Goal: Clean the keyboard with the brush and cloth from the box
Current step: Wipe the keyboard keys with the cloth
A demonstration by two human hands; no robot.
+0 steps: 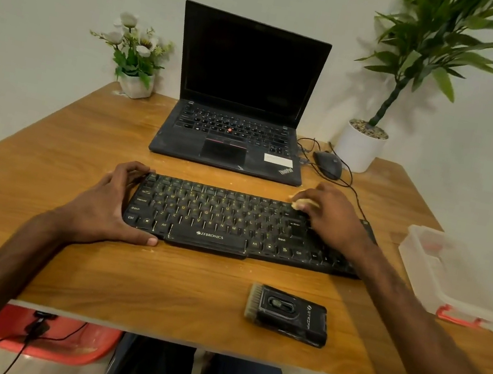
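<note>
Your left hand [105,205] grips the left end of the black keyboard [217,218]: the fingers curl over its far corner and the thumb lies along its front edge. Your right hand [331,217] rests on the upper right keys, fingers bent over a small pale yellow cloth [301,203] held against the top row. The keyboard lies flat across the middle of the wooden table [156,286]. The brush [289,314] lies near the table's front edge, apart from the keyboard, bristles pointing left. The clear plastic box [450,286] stands at the right edge. Behind the keyboard an open laptop [239,104] shows a dark screen, with a mouse [327,164] just to its right.
</note>
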